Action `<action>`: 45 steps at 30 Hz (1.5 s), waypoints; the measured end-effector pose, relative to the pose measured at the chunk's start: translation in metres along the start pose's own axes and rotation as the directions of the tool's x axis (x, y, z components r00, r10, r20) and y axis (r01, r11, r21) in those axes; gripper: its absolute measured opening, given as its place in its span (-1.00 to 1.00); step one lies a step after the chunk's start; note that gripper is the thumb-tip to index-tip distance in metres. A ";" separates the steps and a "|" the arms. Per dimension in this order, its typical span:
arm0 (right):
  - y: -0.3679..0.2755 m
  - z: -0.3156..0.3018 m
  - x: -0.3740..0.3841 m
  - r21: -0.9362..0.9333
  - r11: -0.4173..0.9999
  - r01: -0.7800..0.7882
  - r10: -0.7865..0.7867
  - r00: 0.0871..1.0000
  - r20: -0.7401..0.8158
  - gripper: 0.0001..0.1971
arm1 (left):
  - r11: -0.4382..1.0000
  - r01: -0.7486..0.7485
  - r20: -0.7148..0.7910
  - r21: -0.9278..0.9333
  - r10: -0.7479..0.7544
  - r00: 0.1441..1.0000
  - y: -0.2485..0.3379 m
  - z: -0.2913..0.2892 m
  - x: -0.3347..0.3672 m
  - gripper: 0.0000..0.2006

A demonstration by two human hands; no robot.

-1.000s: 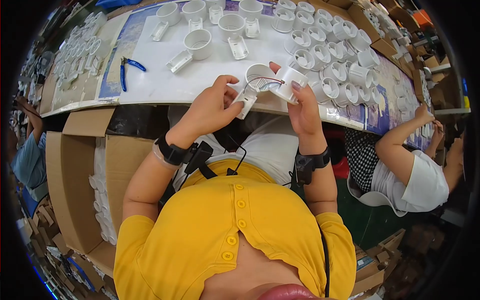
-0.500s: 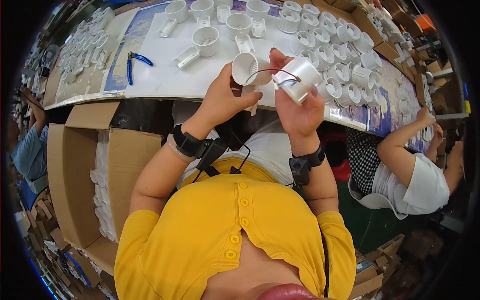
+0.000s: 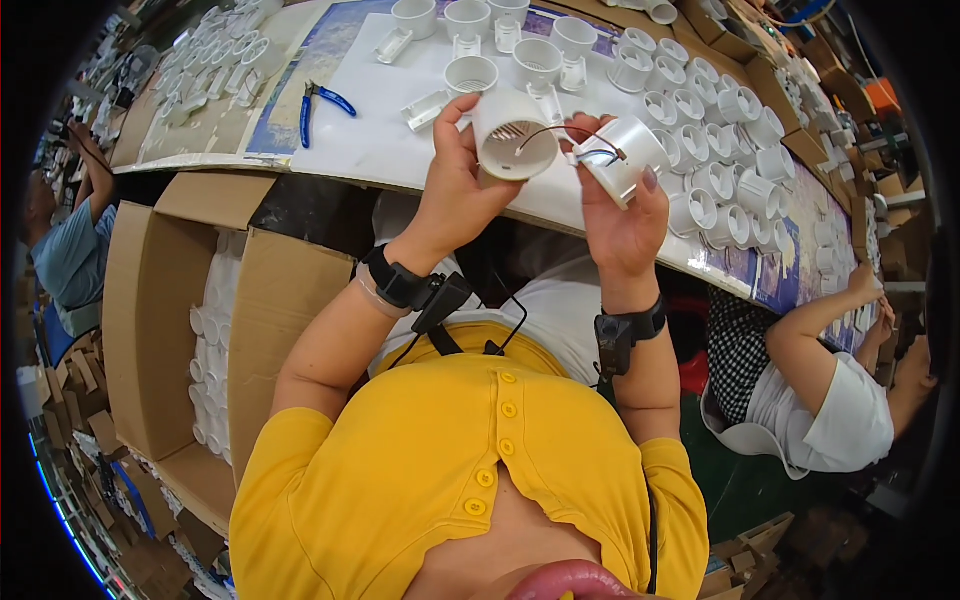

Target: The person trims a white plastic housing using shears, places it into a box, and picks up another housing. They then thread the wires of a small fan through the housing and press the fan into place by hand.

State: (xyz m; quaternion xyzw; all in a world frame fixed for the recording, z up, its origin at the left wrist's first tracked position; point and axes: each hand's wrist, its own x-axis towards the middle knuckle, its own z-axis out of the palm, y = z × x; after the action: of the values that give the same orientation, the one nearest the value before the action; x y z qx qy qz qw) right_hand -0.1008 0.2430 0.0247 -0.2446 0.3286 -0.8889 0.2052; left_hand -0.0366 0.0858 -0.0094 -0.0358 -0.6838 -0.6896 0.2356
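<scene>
My left hand (image 3: 458,200) grips a white plastic cup (image 3: 541,158) from its left side, fingers curled round the wall. The cup's mouth faces me and a slotted grille shows inside. In my right hand (image 3: 628,228) is a white cylindrical housing (image 3: 640,143), pinched between thumb and fingers and tilted. A thin dark red wire (image 3: 570,127) arches between the two parts; shorter blue and white wires lie against the housing. Both parts are held close together above the table's near edge. Whether they touch is unclear.
Several white cups with side brackets (image 3: 471,76) stand on the white table (image 3: 385,130). A cluster of white cylinders (image 3: 716,182) fills the right. Blue-handled cutters (image 3: 307,118) lie at left. An open carton (image 3: 160,330) of white parts is below left; a co-worker (image 3: 820,400) sits at right.
My left hand has turned and raised the cup, so its mouth now faces me more and the bracket below it is out of sight. The whole view has shifted, moving the table contents rightward.
</scene>
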 end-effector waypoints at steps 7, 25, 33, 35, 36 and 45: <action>-0.001 0.006 -0.010 -0.438 0.899 0.014 0.000 0.999 0.032 -0.50 | 0.986 0.026 -0.102 -0.163 -0.043 0.994 0.007 -0.016 0.010 -0.27; 0.007 0.009 -0.006 -0.312 0.947 -0.075 0.067 0.997 -0.037 -0.52 | 0.991 -0.100 -0.058 0.087 0.105 0.993 0.000 -0.027 0.008 -0.27; 0.006 -0.002 -0.009 -0.455 0.875 -0.166 0.124 0.985 -0.122 -0.53 | 0.995 -0.088 -0.038 0.036 0.089 0.995 0.005 -0.035 0.009 -0.27; 0.002 -0.007 -0.007 -0.469 0.852 -0.231 0.200 0.973 -0.117 -0.57 | 0.994 -0.102 -0.011 0.041 0.103 0.995 0.005 -0.037 0.009 -0.27; 0.001 -0.007 -0.006 -0.470 0.852 -0.232 0.200 0.973 -0.118 -0.57 | 0.994 -0.102 -0.011 0.040 0.102 0.995 0.006 -0.038 0.009 -0.27; 0.003 0.004 0.008 -0.685 0.638 -0.351 0.342 0.927 -0.156 -0.57 | 1.000 -0.029 0.062 -0.002 0.029 0.998 0.011 -0.040 0.008 -0.28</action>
State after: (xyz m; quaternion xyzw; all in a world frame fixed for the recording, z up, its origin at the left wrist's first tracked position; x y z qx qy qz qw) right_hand -0.1043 0.2348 0.0279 -0.2310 0.6831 -0.6419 0.2609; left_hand -0.0293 0.0457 0.0011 -0.0672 -0.6898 -0.6850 0.2244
